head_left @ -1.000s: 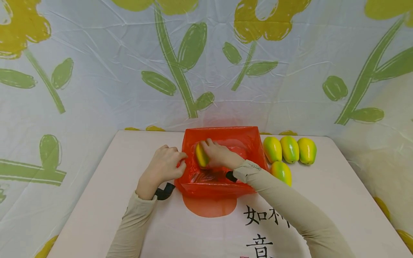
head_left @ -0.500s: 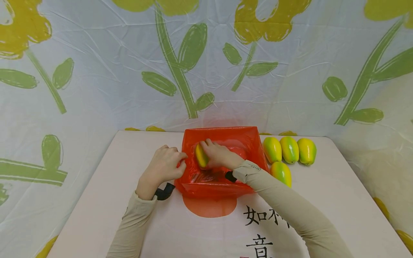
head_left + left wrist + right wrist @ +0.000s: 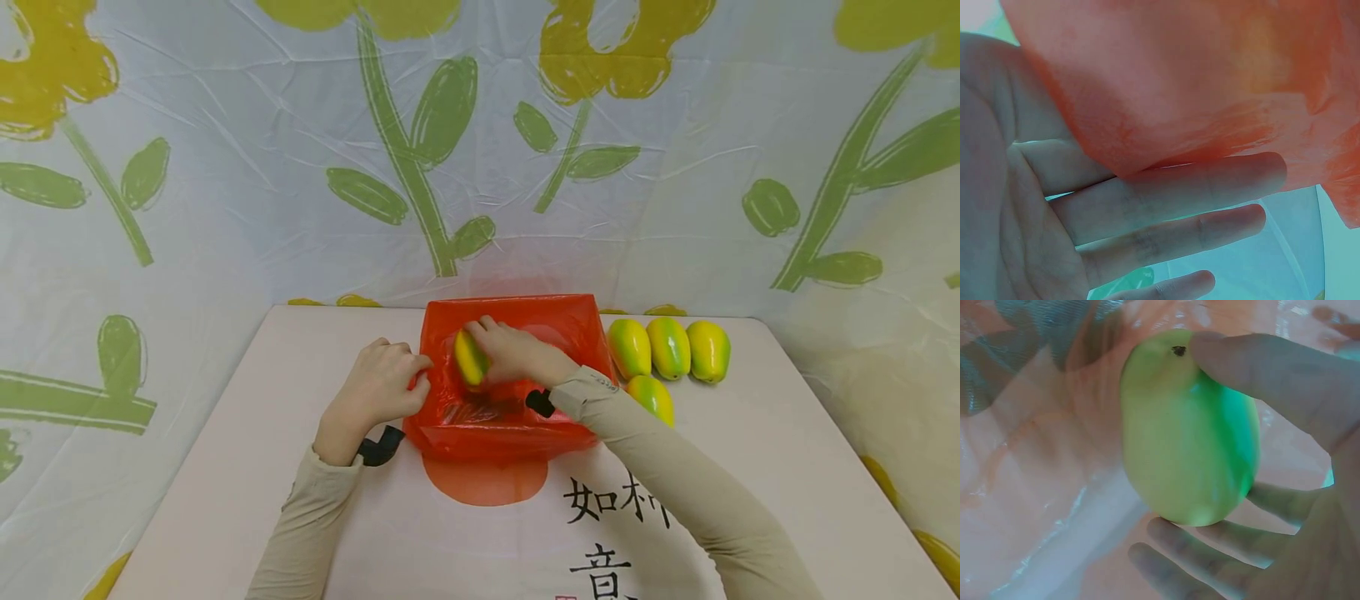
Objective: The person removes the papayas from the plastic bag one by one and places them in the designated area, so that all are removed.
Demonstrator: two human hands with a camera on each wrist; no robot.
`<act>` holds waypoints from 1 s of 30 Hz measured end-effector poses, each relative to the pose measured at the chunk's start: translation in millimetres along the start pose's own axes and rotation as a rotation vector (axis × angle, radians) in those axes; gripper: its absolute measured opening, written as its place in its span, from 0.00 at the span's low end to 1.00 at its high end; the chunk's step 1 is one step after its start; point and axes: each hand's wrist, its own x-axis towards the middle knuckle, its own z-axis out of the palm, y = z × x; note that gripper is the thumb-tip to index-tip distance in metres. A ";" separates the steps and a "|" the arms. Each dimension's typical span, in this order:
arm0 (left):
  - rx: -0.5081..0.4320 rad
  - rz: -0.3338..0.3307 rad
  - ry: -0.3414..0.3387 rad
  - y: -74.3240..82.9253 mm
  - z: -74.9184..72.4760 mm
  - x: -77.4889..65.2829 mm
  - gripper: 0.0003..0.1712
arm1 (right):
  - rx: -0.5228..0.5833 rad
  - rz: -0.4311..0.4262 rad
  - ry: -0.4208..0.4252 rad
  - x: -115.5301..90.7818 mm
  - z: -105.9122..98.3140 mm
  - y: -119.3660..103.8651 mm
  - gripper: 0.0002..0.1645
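A red plastic bag [image 3: 517, 310] stands with its mouth spread wide on the table. At its left rim is my left hand [image 3: 386, 379], pinching the plastic between thumb and index finger. The left wrist view shows the other fingers [image 3: 1166, 197] stretched out along the bag, while the plastic covers the thumb tip. Inside the mouth, my right hand [image 3: 517, 350] holds a yellow-green mango [image 3: 470, 358]. In the right wrist view the thumb lies near the dark stem mark of the mango [image 3: 1188, 437], and the fingers reach round its other end.
Right of the bag, three mangoes [image 3: 668, 348] stand in a row at the back of the table [image 3: 315, 342]. Another mango [image 3: 651, 398] sits in front of them, partly behind the right sleeve [image 3: 675, 483]. A flower-printed cloth [image 3: 262, 167] hangs behind.
The right wrist has shifted slightly right and up, with the mango still in the hand. The left hand keeps its place at the bag's rim. The head view has turned a little.
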 end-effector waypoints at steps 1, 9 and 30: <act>-0.002 -0.002 -0.003 0.0 -0.1 -0.2 0.08 | 0.002 -0.004 0.005 -0.9 -1.3 0.0 0.50; -0.010 -0.013 -0.023 0.5 -0.8 -0.4 0.08 | 0.058 -0.028 0.027 -14.3 -14.1 0.4 0.51; -0.020 -0.026 -0.050 2.4 -0.6 1.4 0.09 | 0.265 -0.064 0.242 -82.8 -44.9 18.2 0.57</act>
